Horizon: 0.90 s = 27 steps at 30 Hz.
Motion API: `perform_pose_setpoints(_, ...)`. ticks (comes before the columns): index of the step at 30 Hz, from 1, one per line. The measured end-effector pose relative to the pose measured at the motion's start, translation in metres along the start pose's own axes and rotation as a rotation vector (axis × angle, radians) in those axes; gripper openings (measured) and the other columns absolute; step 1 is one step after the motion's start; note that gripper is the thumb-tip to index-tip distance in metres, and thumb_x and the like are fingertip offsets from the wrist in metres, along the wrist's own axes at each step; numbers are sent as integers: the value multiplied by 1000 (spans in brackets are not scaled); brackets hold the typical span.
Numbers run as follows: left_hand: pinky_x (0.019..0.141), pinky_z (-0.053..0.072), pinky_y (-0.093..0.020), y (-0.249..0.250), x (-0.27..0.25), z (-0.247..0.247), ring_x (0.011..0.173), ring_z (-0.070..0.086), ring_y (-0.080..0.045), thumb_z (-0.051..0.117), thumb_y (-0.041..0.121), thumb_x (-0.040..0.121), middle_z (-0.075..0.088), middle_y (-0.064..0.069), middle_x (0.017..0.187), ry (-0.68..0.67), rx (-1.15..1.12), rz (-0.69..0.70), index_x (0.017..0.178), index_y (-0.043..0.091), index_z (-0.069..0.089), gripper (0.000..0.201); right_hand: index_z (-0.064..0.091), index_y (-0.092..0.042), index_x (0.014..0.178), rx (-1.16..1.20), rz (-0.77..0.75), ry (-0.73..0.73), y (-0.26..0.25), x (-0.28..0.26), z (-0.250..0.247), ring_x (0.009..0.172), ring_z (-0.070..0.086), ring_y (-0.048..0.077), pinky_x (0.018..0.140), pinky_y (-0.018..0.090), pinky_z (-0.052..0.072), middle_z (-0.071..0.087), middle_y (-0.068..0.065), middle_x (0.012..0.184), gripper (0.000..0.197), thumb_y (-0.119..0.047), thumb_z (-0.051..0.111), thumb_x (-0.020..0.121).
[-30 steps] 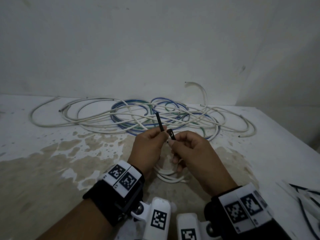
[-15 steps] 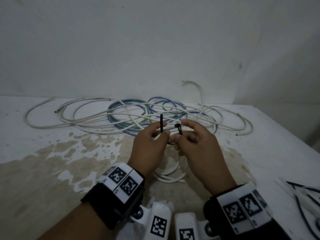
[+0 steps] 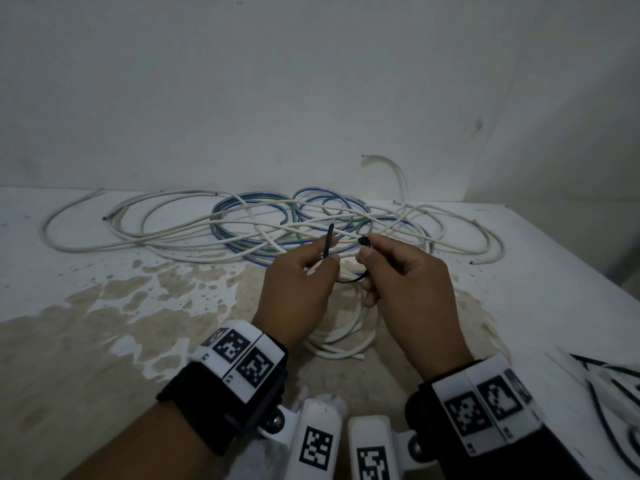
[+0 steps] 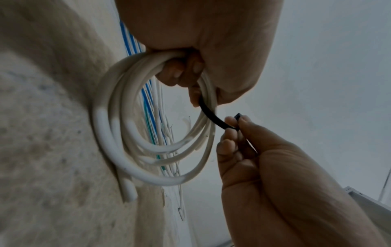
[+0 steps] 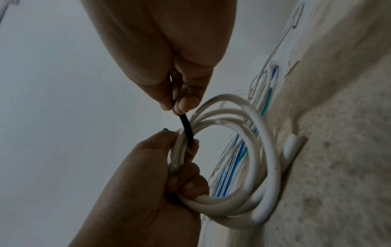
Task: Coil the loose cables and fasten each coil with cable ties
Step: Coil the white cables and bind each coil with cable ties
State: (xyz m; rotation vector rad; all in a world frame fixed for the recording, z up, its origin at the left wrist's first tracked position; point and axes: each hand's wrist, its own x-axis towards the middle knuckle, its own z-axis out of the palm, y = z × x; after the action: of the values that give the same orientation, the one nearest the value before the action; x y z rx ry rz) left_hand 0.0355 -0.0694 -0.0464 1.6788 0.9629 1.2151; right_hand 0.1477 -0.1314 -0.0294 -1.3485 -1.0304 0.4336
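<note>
White coil (image 4: 135, 150) gripped in left hand (image 3: 298, 289); right hand (image 3: 401, 282) pinches unthreaded cable tie (image 3: 327, 242) head (loose cables (image 3: 214, 230) remain on bench (image 3: 69, 341)).

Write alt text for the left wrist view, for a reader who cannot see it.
A left hand grips a white cable coil while the right hand pinches the head end of a black cable tie that passes around the coil's strands. The coil hangs against a stained table, with loose white, blue and green cables lying beyond it.
</note>
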Motion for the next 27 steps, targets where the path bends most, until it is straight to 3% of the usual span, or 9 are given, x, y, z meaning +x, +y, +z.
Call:
perform_pose_setpoints(3,68,41,-4,0,-1,1,76,58,12,59,16,90,68,13,85,10,-5,-4,101,28,70,19,70,-17,110,-55,-45,7,3,0,0,59,57,8,65,24,49,66,0,73,23,-19,62,88)
perform_pose_setpoints(6,60,40,-5,1,-2,1,66,57,2,58,17,91,67,18,76,-2,16,-8,104,25,71,20,70,-17,111,-70,-59,10,2,-1,2,67,59,14,76,36,53,66,3,80,32,-28,57,83)
perform_pose_setpoints(10,67,41,-2,1,-2,1,72,56,19,58,18,91,63,27,80,6,75,27,105,22,73,21,70,-16,111,-79,-73,19,1,-1,1,74,60,18,83,45,54,65,0,80,31,-28,60,84)
perform_pose_setpoints(14,69,40,0,1,-3,2,75,58,7,57,17,92,69,10,91,-13,100,55,114,20,70,25,70,-17,111,-100,-97,5,1,-1,0,76,61,18,83,40,53,64,1,80,23,-19,60,90)
perform_pose_setpoints(19,67,35,3,4,-5,2,92,60,-5,56,13,92,73,-2,95,-49,117,104,109,15,72,24,71,-16,108,-115,-117,-2,1,0,-1,60,61,14,64,22,48,67,8,78,21,-17,60,90)
perform_pose_setpoints(23,68,36,1,4,-5,2,89,61,-3,57,10,91,74,-2,94,-49,124,134,106,17,74,23,73,-19,104,-83,-106,5,-1,-2,2,74,60,15,76,29,50,66,2,79,30,-29,57,80)
perform_pose_setpoints(27,71,38,-1,2,-5,2,85,60,5,57,12,91,74,2,97,-52,120,155,108,19,73,24,72,-19,101,-64,-98,-18,-2,-1,-1,72,57,4,74,25,47,69,-3,88,17,-14,63,88)
